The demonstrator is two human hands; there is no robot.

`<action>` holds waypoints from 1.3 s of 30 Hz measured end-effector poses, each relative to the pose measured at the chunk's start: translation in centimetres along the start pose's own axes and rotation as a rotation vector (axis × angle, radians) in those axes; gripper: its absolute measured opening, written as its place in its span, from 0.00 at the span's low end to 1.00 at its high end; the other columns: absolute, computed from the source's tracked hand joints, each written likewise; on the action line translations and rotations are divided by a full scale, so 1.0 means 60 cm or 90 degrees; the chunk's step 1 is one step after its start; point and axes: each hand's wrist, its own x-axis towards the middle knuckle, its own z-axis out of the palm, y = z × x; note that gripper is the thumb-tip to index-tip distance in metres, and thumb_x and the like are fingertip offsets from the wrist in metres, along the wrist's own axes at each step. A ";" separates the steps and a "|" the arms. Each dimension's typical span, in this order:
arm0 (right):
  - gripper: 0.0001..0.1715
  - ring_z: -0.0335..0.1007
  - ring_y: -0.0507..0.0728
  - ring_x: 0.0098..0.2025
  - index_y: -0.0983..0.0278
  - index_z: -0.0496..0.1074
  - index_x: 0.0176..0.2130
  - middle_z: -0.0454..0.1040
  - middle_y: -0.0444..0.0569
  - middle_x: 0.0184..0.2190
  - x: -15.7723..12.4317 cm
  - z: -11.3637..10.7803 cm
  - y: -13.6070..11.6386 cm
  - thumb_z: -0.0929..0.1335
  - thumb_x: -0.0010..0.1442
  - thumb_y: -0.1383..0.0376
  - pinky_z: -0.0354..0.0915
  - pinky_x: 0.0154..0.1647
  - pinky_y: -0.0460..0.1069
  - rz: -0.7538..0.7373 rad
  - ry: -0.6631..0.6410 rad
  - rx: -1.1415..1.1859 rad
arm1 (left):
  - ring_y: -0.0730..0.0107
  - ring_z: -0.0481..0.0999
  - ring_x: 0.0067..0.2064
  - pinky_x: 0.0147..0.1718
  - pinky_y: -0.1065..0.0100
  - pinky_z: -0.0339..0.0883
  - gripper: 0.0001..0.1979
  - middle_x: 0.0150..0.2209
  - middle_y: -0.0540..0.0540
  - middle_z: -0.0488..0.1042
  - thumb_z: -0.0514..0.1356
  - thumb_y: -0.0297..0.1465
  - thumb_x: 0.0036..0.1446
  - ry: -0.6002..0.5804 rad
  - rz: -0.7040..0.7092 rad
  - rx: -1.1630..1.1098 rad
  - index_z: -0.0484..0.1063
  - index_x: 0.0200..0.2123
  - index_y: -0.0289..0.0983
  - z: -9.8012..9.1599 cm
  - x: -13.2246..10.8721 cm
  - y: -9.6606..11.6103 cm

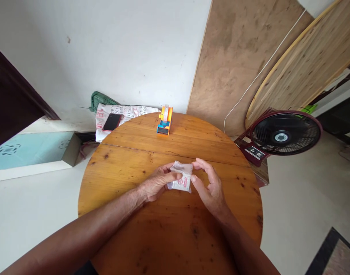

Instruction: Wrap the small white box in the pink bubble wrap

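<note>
Table: the round wooden table (120, 164) fills the middle, with a seam running across its far part.
Fan: the dark red fan (281, 136) stands to the right, apart from the work.
Left hand: the left hand (159, 182) grasps the packet (184, 183) by its left side, thumb pressed across the upper face, other fingers behind or under it.
Right hand: the right hand (211, 190) is unclenched, thumb and fingers parted at the packet's right edge; whether a fingertip touches the film cannot be told.
Handling well: the left grip should stay firm but light, so the contents are not squashed; the right fingertips do best to take only the loose film, working along the edge and smoothing it without tearing.
Tape dispenser: the orange and blue dispenser (165, 121) stands at the table's far edge, well apart from both hands.
Packet: held between the hands over the table's middle; small, pale and boxy, in cloudy clear film, crumpled at the far edge and sticking out at the near corners.
Print: red marks on the upper face, too small to read.
</note>
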 end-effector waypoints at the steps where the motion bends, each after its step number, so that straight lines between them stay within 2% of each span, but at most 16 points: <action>1: 0.25 0.69 0.60 0.51 0.59 0.63 0.57 0.73 0.52 0.49 0.001 -0.002 -0.001 0.66 0.60 0.65 0.63 0.56 0.59 -0.004 -0.001 -0.002 | 0.69 0.76 0.34 0.37 0.68 0.68 0.21 0.35 0.45 0.78 0.74 0.31 0.40 -0.002 -0.002 0.007 0.77 0.39 0.34 0.001 0.000 -0.001; 6: 0.23 0.70 0.59 0.51 0.59 0.66 0.54 0.73 0.50 0.48 0.004 -0.010 -0.003 0.66 0.59 0.67 0.64 0.55 0.58 -0.023 -0.006 -0.022 | 0.68 0.75 0.35 0.38 0.67 0.69 0.25 0.37 0.45 0.78 0.74 0.34 0.39 -0.026 0.001 0.055 0.77 0.42 0.34 0.001 0.000 -0.007; 12: 0.19 0.71 0.60 0.48 0.58 0.70 0.49 0.76 0.50 0.45 0.012 -0.014 -0.002 0.67 0.56 0.68 0.65 0.52 0.58 -0.042 0.008 -0.063 | 0.64 0.75 0.35 0.31 0.63 0.72 0.26 0.36 0.44 0.76 0.71 0.36 0.46 -0.093 -0.014 0.143 0.74 0.49 0.37 -0.001 -0.004 -0.010; 17: 0.09 0.72 0.59 0.48 0.58 0.73 0.42 0.76 0.50 0.44 0.014 -0.015 -0.001 0.67 0.60 0.66 0.66 0.51 0.57 -0.073 0.039 -0.062 | 0.69 0.73 0.34 0.34 0.68 0.69 0.22 0.35 0.47 0.75 0.71 0.35 0.46 -0.114 0.006 0.160 0.74 0.45 0.37 -0.001 -0.002 -0.015; 22: 0.06 0.72 0.58 0.45 0.59 0.74 0.35 0.76 0.48 0.41 0.015 -0.019 -0.002 0.66 0.62 0.67 0.66 0.49 0.56 -0.086 0.037 -0.055 | 0.72 0.70 0.35 0.37 0.71 0.64 0.22 0.35 0.48 0.74 0.72 0.35 0.44 -0.113 0.017 0.185 0.74 0.43 0.35 0.006 -0.004 -0.014; 32: 0.09 0.74 0.57 0.40 0.58 0.74 0.37 0.79 0.46 0.37 0.006 -0.011 -0.019 0.65 0.63 0.70 0.65 0.46 0.56 -0.174 0.002 -0.072 | 0.72 0.72 0.35 0.39 0.70 0.64 0.21 0.34 0.51 0.75 0.73 0.32 0.42 -0.067 0.047 0.151 0.75 0.42 0.37 0.000 -0.001 -0.012; 39: 0.11 0.76 0.56 0.39 0.56 0.74 0.38 0.80 0.44 0.37 0.006 -0.003 -0.016 0.65 0.62 0.71 0.63 0.50 0.57 -0.229 -0.014 -0.092 | 0.71 0.73 0.33 0.35 0.70 0.66 0.21 0.33 0.49 0.76 0.74 0.33 0.40 -0.015 0.052 0.129 0.75 0.40 0.35 0.003 -0.003 -0.002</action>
